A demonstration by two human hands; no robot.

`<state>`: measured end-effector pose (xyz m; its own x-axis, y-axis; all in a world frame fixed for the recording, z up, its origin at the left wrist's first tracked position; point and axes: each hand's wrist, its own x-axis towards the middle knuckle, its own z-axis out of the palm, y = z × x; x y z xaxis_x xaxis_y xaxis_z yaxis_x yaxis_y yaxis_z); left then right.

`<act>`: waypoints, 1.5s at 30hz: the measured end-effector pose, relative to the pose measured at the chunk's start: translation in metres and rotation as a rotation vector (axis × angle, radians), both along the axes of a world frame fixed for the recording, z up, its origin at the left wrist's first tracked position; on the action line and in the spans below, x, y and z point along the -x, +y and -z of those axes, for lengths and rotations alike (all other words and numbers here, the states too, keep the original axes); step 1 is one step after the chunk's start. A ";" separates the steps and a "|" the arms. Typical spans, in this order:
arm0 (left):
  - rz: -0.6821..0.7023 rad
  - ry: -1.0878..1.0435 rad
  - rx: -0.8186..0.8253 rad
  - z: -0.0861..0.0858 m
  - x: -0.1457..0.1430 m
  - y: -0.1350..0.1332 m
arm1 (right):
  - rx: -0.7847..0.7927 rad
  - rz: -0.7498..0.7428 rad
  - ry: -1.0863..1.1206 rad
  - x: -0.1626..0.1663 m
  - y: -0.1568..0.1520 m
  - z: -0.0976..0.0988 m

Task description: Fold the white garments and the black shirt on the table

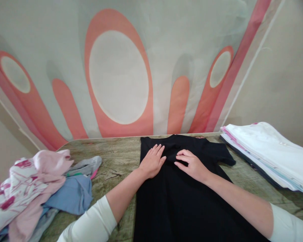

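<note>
A black short-sleeved garment (pixel 176 198) lies spread on the wooden table (pixel 116 161), its neck toward the wall. The left side looks folded in, while one sleeve sticks out on the right. My left hand (pixel 152 161) rests flat on the upper left part of the garment, fingers stretched out and together. My right hand (pixel 192 163) lies on the cloth just beside it, fingers slightly curled and pressing on the fabric. Neither hand lifts anything.
A loose heap of pink, patterned, blue and grey clothes (pixel 35 191) sits at the table's left. A stack of folded white and pale garments (pixel 270 154) stands at the right. A wall hanging with orange shapes (pixel 118 77) rises behind the table.
</note>
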<state>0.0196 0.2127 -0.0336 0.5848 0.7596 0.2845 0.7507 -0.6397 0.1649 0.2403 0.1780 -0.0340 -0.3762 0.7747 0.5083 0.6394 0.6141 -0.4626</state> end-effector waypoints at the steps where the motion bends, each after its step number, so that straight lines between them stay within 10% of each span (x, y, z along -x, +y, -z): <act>1: 0.000 0.000 -0.001 0.000 0.000 0.000 | 0.003 -0.005 0.014 0.000 0.000 0.000; 13: -0.016 0.002 0.009 0.000 0.000 -0.001 | 0.359 0.038 0.140 0.001 0.000 -0.012; 28: 0.119 -0.037 -0.114 -0.032 -0.014 -0.023 | 0.246 0.013 0.052 -0.009 0.005 -0.009; 45: 0.151 0.029 -0.098 -0.032 -0.014 -0.024 | 0.392 0.117 0.087 -0.013 0.118 0.007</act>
<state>0.0339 0.1883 -0.0015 0.6993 0.6321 0.3339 0.6483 -0.7576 0.0763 0.2531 0.2960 -0.0413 -0.2424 0.9509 0.1925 0.6428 0.3061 -0.7022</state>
